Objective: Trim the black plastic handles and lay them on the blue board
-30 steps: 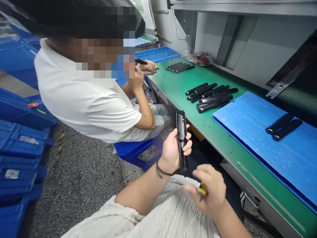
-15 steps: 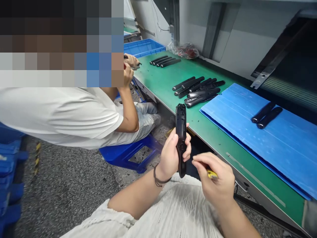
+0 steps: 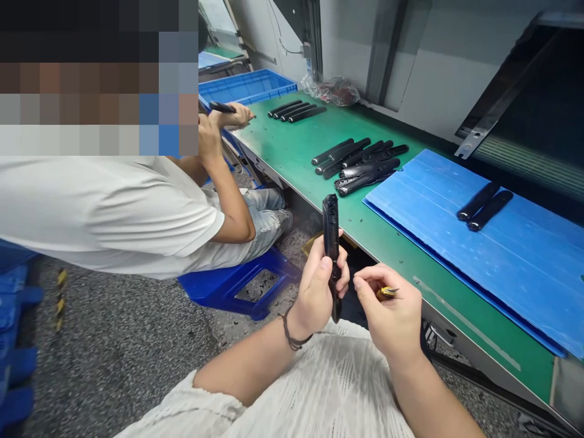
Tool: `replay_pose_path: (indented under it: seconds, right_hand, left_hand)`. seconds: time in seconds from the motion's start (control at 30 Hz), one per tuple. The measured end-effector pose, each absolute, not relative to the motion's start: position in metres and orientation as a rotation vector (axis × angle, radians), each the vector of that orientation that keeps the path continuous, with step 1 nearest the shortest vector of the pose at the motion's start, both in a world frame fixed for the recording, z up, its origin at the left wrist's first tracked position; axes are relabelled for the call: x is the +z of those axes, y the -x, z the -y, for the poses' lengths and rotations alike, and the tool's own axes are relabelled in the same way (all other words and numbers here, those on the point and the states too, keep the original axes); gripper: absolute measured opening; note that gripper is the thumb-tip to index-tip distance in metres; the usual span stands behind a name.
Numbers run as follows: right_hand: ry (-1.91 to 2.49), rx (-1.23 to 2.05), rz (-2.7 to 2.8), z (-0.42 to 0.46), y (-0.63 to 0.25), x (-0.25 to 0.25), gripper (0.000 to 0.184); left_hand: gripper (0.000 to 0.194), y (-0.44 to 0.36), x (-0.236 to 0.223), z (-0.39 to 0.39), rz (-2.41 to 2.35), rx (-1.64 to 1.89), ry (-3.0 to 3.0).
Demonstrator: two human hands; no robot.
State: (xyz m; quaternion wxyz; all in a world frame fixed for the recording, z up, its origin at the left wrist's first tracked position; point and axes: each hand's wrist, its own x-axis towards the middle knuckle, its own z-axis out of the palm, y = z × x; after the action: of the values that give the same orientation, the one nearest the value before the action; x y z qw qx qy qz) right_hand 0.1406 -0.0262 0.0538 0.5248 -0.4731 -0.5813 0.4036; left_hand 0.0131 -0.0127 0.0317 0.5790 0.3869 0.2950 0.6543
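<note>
We grip the long black plastic casing (image 3: 331, 234) in our closed left hand (image 3: 317, 286), its long side standing straight up, while our right hand (image 3: 390, 313) pinches a small yellow-handled tool (image 3: 387, 293) just beside it.

Two black casings (image 3: 490, 210) on blue sheet (image 3: 474, 274), three casings (image 3: 296, 111) farther along — one blue crate (image 3: 246, 87), one blue stool (image 3: 228, 286)

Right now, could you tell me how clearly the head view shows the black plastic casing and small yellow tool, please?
In the head view, the black plastic casing in the left hand is fairly sharp, though dark; the small yellow tool in the right hand is slightly soft and partly hidden by fingers; pale glare lies on the blue plastic sheet, away from both.
</note>
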Motion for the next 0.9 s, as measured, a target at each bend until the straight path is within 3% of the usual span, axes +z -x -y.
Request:
replay_pose_path:
  seconds: [0.13,0.3,0.6,0.73,0.77,0.9]
  right_hand:
    - [1.117,1.045,1.602,0.024,-0.142,0.052,0.012]
    - [1.074,0.906,1.792,0.025,-0.139,0.056,0.017]
    - [1.196,0.738,1.613,0.019,-0.139,0.039,0.008]
    - [1.365,0.648,1.810,-0.003,-0.149,0.016,0.051]
    - [1.390,0.607,1.846,-0.007,-0.152,0.013,0.053]
    - [1.262,0.260,2.023,-0.018,-0.167,0.022,0.019]
  left_hand:
    - [0.043,-0.010,0.029,0.012,-0.730,1.505,-0.953]
    - [0.043,-0.009,0.030,0.018,-0.816,1.438,-1.052]
    - [0.042,-0.002,0.034,0.008,-0.652,1.313,-0.780]
    - [0.038,0.010,0.025,-0.003,-0.714,1.313,-0.781]
    - [0.038,0.013,0.022,-0.004,-0.746,1.318,-0.800]
    - [0.040,0.016,0.014,-0.004,-0.875,1.293,-0.910]
